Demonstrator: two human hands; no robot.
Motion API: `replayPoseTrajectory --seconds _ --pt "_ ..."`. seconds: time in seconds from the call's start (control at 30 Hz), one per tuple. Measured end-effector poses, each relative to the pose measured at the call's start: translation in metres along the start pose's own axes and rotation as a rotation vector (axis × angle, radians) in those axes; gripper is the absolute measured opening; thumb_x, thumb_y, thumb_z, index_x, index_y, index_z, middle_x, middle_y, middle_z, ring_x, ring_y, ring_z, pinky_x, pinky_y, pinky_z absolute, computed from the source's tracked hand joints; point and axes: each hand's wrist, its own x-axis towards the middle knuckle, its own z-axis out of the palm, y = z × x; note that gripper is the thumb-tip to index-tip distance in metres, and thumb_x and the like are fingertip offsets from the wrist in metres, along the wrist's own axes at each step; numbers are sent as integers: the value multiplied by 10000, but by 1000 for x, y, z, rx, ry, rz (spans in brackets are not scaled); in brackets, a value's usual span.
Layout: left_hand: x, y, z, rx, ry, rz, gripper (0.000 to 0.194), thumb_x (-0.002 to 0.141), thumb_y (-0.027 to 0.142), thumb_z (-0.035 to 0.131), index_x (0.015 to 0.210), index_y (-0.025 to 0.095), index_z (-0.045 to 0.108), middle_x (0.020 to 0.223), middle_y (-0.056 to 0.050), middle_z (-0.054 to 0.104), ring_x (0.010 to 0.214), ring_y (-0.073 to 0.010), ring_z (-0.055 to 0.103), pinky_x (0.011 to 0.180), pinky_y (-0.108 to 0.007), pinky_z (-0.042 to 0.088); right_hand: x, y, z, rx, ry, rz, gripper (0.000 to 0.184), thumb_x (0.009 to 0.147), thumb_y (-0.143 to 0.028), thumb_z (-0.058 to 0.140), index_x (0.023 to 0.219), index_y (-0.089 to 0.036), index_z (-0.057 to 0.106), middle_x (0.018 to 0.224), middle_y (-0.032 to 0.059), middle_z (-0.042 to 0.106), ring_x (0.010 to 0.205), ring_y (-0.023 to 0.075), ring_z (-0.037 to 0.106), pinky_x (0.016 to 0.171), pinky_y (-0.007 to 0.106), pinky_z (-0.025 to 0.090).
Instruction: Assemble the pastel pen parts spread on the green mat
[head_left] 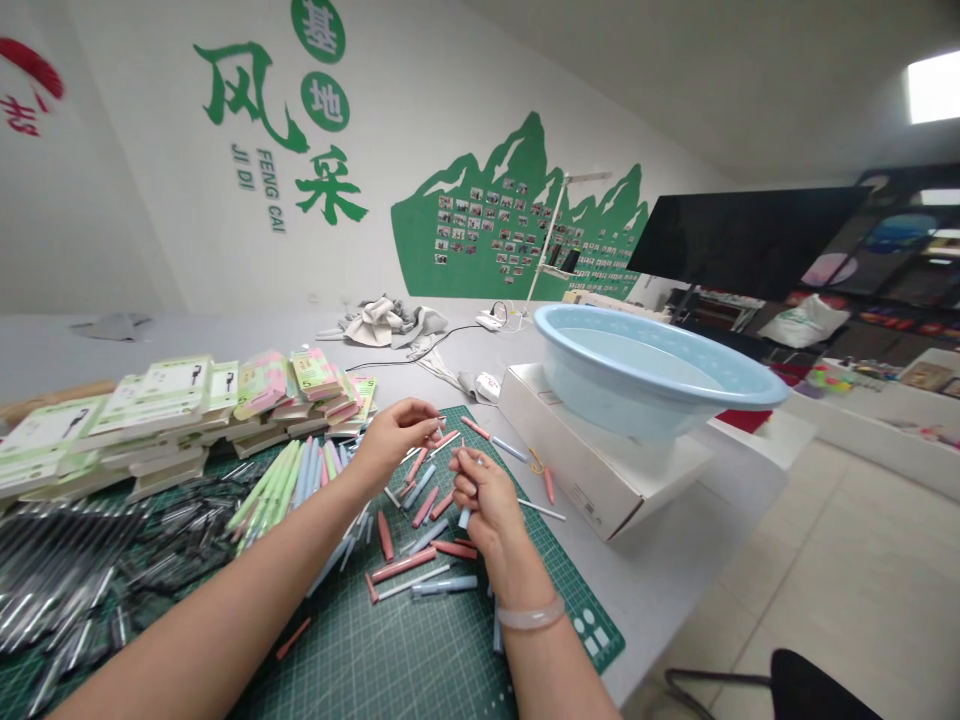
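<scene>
My left hand (397,440) is raised over the green cutting mat (315,660), thumb and fingers pinched together. A small pale piece shows at its fingertips, too small to name. To its right, my right hand (487,495) is closed, with thumb and forefinger pressed together. What it grips is mostly hidden; a bit of light blue shows below its fingers. Beneath both hands lie loose pen parts: red barrels (405,565), light blue barrels (444,587) and thin white refills (414,582). A bracelet (531,614) circles my right wrist.
Green and pastel pens (270,495) and many black and clear pens (67,565) lie at left, before stacked pen boxes (157,395). A light blue basin (660,370) rests on a white carton (577,465) at right. Cloths (382,322) and a cable lie behind.
</scene>
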Motion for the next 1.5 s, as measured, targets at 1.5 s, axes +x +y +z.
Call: replayPoseTrajectory --seconds 1.5 --pt "-113 37 -9 302 166 404 97 769 151 602 850 203 607 913 -48 666 896 -172 620 839 -327 499 5 36 11 242 68 93 86 736 -164 591 664 -188 550 715 14 622 706 114 601 715 228 524"
